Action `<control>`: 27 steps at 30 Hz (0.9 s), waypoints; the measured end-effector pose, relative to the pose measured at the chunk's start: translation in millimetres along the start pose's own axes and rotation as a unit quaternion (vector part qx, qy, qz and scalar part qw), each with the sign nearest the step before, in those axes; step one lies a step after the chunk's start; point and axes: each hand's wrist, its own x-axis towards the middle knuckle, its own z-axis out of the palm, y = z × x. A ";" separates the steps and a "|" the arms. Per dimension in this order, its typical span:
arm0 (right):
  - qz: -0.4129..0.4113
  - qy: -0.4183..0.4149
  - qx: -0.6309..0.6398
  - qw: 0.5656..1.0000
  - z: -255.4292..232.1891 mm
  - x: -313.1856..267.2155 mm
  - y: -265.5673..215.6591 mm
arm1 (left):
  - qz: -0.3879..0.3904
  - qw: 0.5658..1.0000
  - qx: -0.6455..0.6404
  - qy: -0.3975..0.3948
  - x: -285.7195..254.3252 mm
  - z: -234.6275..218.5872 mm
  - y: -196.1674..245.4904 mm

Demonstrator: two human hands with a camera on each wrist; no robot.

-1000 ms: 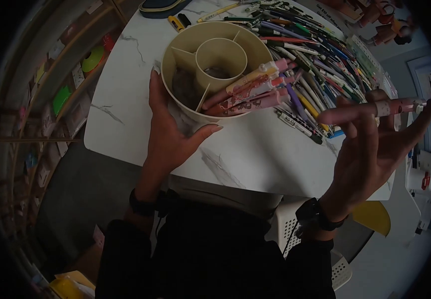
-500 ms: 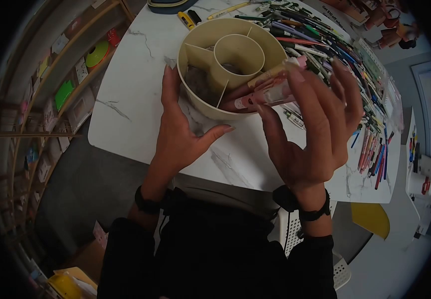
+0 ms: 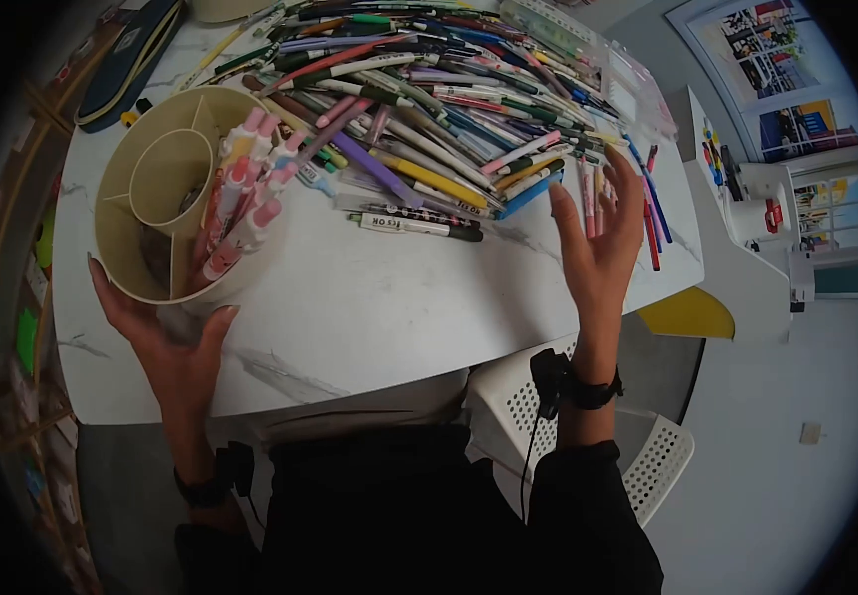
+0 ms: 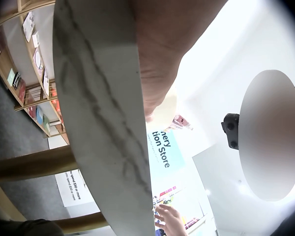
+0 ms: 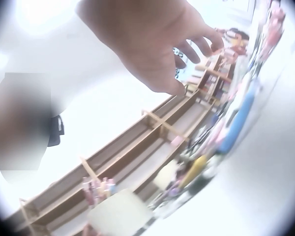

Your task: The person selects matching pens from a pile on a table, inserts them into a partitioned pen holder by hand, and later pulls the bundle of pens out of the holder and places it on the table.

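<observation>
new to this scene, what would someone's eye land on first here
Probably the big heap of pens spread over the far side of the white table. Next, the cream round holder at the left, with pink pens standing in one of its compartments and the left hand at its near side. The right hand, fingers spread, hovers near the table's right end.

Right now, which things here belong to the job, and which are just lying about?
Seemingly in use:
- left hand
- right hand
- divided holder
- pink-capped pens inside
- loose pens

Probably just around:
- dark pencil case
- perforated white chair
</observation>
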 end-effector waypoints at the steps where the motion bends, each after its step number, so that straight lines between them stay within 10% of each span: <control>1: 0.040 -0.004 -0.015 0.999 -7.9 -1.0 21.1 | -0.004 1.000 0.004 0.001 -0.5 0.2 0.7; 11: 0.115 -0.161 -0.175 0.965 -20.9 8.5 102.4 | 0.000 0.999 0.038 -0.001 -0.2 -0.6 0.4; 19: 0.280 0.031 0.371 0.885 -39.0 10.2 94.8 | 0.007 0.998 0.063 -0.018 1.8 -2.7 1.7; 27: 0.132 -0.009 0.602 0.787 -18.7 42.5 43.1 | 0.005 0.999 0.040 -0.028 4.7 -3.5 4.7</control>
